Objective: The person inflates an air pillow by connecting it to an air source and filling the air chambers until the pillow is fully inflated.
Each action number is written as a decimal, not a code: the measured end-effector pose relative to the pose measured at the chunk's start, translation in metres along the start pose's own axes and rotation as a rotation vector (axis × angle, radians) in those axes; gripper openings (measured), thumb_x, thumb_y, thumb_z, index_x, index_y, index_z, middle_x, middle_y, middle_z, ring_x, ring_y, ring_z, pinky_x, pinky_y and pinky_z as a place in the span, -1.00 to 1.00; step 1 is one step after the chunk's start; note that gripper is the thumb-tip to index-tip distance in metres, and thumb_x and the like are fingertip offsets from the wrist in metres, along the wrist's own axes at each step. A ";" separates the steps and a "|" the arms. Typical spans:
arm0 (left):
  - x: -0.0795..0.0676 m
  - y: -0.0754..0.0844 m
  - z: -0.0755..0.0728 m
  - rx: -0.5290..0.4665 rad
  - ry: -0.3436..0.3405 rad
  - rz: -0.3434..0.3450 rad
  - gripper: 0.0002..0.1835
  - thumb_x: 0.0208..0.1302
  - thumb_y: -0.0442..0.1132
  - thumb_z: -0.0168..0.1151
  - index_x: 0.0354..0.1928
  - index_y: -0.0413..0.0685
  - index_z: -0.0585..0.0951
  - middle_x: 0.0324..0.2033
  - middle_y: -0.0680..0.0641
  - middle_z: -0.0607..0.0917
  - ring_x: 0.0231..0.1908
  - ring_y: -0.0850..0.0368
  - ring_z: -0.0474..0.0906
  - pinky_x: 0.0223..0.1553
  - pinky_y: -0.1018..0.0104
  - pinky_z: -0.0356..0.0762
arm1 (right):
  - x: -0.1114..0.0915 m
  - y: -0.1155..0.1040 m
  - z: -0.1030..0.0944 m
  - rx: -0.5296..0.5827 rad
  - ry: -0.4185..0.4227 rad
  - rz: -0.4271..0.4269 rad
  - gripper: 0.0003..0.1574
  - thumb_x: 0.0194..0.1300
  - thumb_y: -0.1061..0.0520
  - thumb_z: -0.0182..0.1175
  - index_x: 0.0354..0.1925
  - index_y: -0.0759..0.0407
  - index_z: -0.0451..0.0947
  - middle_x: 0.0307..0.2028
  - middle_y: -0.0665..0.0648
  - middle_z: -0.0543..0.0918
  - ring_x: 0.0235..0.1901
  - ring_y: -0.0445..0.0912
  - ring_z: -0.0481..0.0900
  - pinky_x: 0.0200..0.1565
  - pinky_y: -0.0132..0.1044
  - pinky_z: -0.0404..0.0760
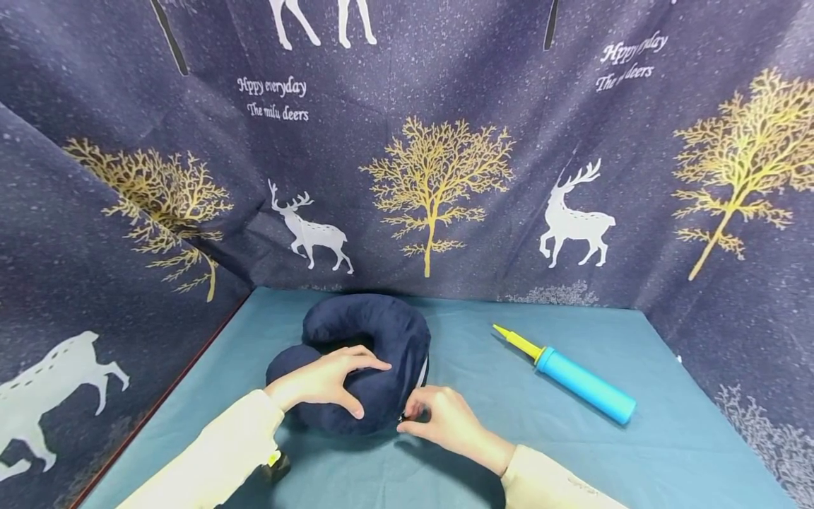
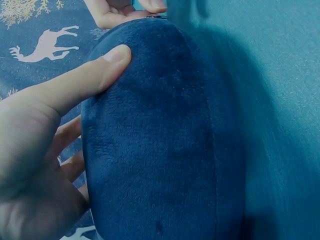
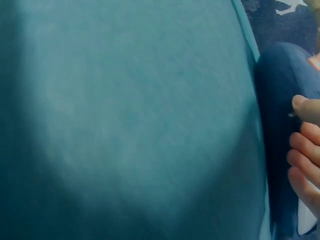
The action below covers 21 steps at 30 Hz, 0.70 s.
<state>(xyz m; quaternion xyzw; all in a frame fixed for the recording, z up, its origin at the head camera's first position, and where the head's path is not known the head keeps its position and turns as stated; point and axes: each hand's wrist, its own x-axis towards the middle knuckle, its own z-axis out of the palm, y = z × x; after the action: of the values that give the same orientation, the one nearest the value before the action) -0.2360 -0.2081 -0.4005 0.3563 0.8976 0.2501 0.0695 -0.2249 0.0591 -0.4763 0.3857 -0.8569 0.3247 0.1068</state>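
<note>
A navy plush U-shaped neck pillow (image 1: 407,329) lies on the table. My left hand (image 1: 327,379) grips its near arm, the thumb pressing the plush and the other fingers spread over the inner side; in the left wrist view the thumb (image 2: 112,62) lies on the pillow's surface. At the pillow's lower right edge, my right hand (image 1: 441,418) pinches a small dark piece that looks like a zipper pull (image 1: 401,418). Just above those fingers, a white strip (image 1: 422,371) shows along the pillow's side. The right wrist view catches only part of the right hand (image 3: 306,155).
To the right lies a hand pump with a blue barrel (image 1: 585,385) and a yellow nozzle (image 1: 518,341). A blue-green cloth (image 1: 470,339) covers the table. Printed dark fabric (image 1: 394,198) hangs behind and at the sides. A small dark object (image 1: 276,468) is by my left sleeve.
</note>
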 end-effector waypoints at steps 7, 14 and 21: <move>0.000 -0.002 0.000 -0.006 0.005 -0.001 -0.13 -0.17 0.02 0.59 0.31 0.11 0.51 0.09 0.00 0.56 0.13 0.03 0.47 0.20 0.11 0.44 | 0.000 -0.007 0.008 -0.007 0.082 0.064 -0.76 -0.01 -0.07 0.54 -0.50 -0.12 0.63 -0.52 -0.19 0.69 -0.48 -0.35 0.61 -0.38 -0.54 0.49; -0.001 -0.003 0.000 -0.005 0.013 -0.001 -0.12 -0.18 0.03 0.59 0.31 0.11 0.52 0.08 0.01 0.57 0.12 0.04 0.48 0.18 0.12 0.45 | 0.001 -0.006 0.009 0.024 0.052 0.042 -0.81 0.05 0.03 0.51 -0.50 -0.15 0.64 -0.52 -0.18 0.70 -0.52 -0.37 0.58 -0.42 -0.60 0.44; 0.001 -0.003 0.000 -0.001 0.000 -0.003 -0.13 -0.17 0.01 0.60 0.31 0.13 0.51 0.08 0.03 0.56 0.12 0.04 0.47 0.18 0.12 0.44 | -0.001 -0.002 0.004 0.157 -0.013 0.049 -0.89 0.14 0.10 0.45 -0.44 -0.09 0.69 -0.47 -0.13 0.75 -0.47 -0.46 0.58 -0.40 -0.55 0.54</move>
<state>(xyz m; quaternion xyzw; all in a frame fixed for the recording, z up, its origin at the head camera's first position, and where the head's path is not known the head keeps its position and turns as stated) -0.2386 -0.2087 -0.4019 0.3550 0.8979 0.2505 0.0701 -0.2231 0.0562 -0.4788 0.3738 -0.8389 0.3907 0.0625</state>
